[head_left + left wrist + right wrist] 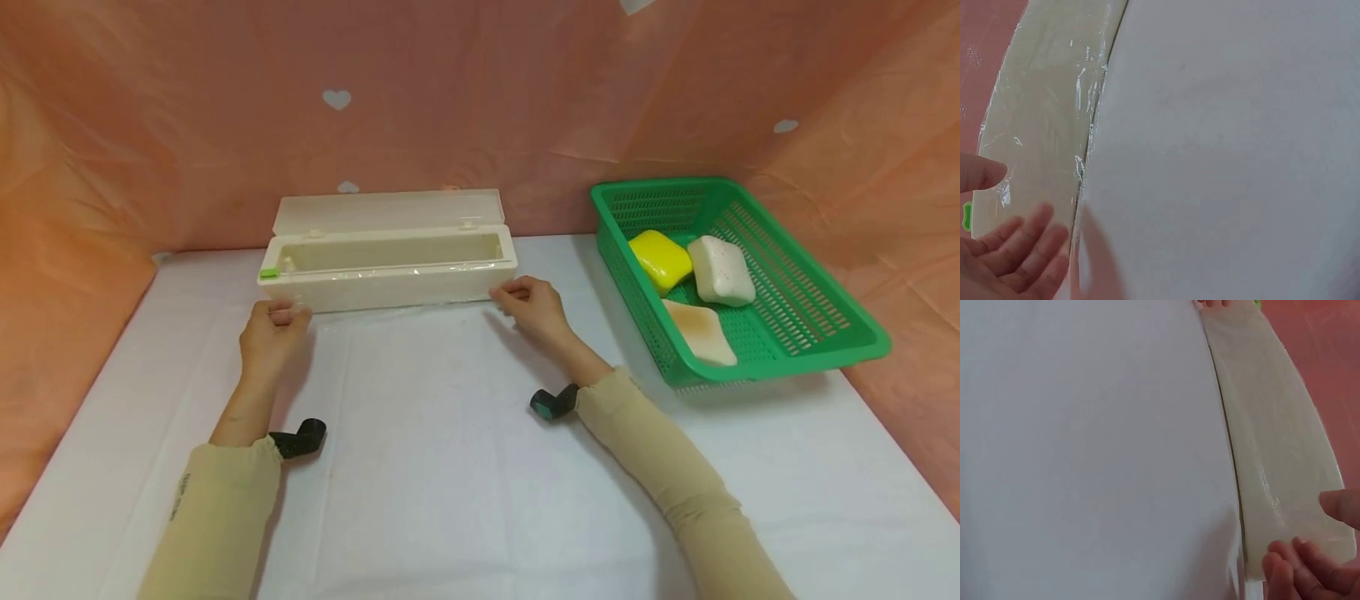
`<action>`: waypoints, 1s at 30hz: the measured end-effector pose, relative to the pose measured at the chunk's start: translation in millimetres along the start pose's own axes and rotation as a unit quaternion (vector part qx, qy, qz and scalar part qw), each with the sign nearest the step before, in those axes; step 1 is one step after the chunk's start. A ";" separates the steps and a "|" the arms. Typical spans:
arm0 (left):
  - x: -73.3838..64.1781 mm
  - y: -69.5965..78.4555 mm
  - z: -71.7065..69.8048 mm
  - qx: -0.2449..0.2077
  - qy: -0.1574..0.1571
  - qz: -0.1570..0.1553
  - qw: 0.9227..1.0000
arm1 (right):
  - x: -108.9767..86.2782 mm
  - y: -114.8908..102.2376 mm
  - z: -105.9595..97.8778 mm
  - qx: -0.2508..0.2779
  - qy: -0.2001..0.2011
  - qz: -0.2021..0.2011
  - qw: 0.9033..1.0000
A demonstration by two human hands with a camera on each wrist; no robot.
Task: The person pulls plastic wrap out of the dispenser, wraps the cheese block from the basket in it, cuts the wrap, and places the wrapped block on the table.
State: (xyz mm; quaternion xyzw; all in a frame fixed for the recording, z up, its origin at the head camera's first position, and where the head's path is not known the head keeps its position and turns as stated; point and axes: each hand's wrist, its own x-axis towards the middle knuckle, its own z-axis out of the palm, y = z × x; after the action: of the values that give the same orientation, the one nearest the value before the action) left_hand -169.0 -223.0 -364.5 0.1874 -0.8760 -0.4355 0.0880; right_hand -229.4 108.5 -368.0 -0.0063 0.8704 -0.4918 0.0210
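By the left end of the white box [405, 288], the left hand [272, 337] gapes, pinching nothing; clear film [1079, 94] drapes the box's front; by its right end the right hand [538, 311] gapes too, likewise empty; farther right, a green basket [783, 368].

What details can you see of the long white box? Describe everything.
The long, narrow white box looks plastic. Its lid stands open along the back, revealing a hollow trough, with a green piece at the front rim's left end. Shiny clear film lies over its front. It rests on white cloth, left of the green basket. The left hand and right hand are at its lower front corners; whether they touch it is unclear.
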 end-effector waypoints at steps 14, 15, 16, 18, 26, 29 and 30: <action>-4.1 1.2 -5.3 -0.024 0.041 0.004 0.999 | 2.5 1.1 7.4 0.174 0.018 0.003 0.985; -5.0 0.9 -6.2 -0.028 0.042 0.006 0.999 | 2.4 1.4 7.4 0.178 0.019 0.006 0.984; -5.8 0.4 -7.2 -0.035 0.043 0.006 0.998 | 2.0 1.6 7.5 0.183 0.019 0.009 0.983; -6.4 -1.3 -9.1 -0.047 0.039 0.004 0.998 | 1.5 2.3 7.8 0.195 0.020 0.016 0.980; -6.7 -4.2 -14.2 -0.105 0.015 -0.022 0.994 | 1.5 3.7 9.4 0.287 0.012 0.033 0.957; -7.8 -3.9 -15.8 -0.183 -0.018 -0.017 0.983 | 0.4 3.4 8.7 0.282 0.002 0.031 0.959; -8.5 -3.9 -16.6 -0.208 -0.027 -0.014 0.978 | -0.1 3.3 8.2 0.276 -0.002 0.028 0.961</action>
State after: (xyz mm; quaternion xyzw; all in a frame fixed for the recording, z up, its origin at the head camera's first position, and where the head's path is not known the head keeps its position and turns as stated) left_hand -154.9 -233.9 -357.5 0.1649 -0.7657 -0.6143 0.0954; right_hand -228.9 103.2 -375.0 0.0234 0.7008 -0.7120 0.0373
